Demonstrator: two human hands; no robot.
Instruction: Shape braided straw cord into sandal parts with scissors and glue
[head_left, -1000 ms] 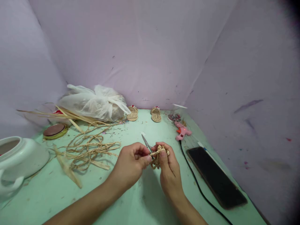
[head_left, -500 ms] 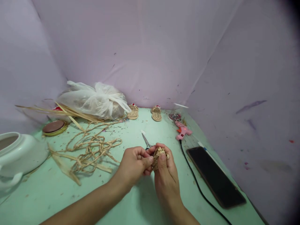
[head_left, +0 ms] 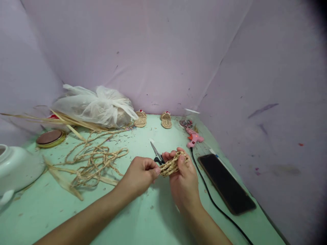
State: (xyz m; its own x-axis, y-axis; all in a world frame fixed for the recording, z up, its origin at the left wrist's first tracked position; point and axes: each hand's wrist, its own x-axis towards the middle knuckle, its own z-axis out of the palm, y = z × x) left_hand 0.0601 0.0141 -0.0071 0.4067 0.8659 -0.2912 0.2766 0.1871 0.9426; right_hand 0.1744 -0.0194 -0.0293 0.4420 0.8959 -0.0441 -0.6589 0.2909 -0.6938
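Note:
A coiled piece of braided straw cord [head_left: 170, 166] is held between my two hands above the green table [head_left: 138, 217]. My right hand [head_left: 185, 180] grips it from the right, thumb on top and fingers underneath. At its left end, my left hand [head_left: 143, 173] pinches the cord between thumb and fingertips. Just behind the hands lie scissors [head_left: 157, 151] with dark handles, partly covered by the fingers. More loose braided cord [head_left: 94, 163] lies tangled to the left of my left hand.
Two small woven slippers [head_left: 166, 120] stand by the back wall. A pink glue gun [head_left: 195, 139], its black cable [head_left: 208, 189] and a phone [head_left: 226, 183] lie on the right. On the left are a white pot [head_left: 21, 166], a round tin [head_left: 51, 137] and a tied plastic bag [head_left: 97, 105].
The braided piece has turned in my hands and now shows its length sideways. My right hand has opened its grip slightly around it. The whole view has shifted a little.

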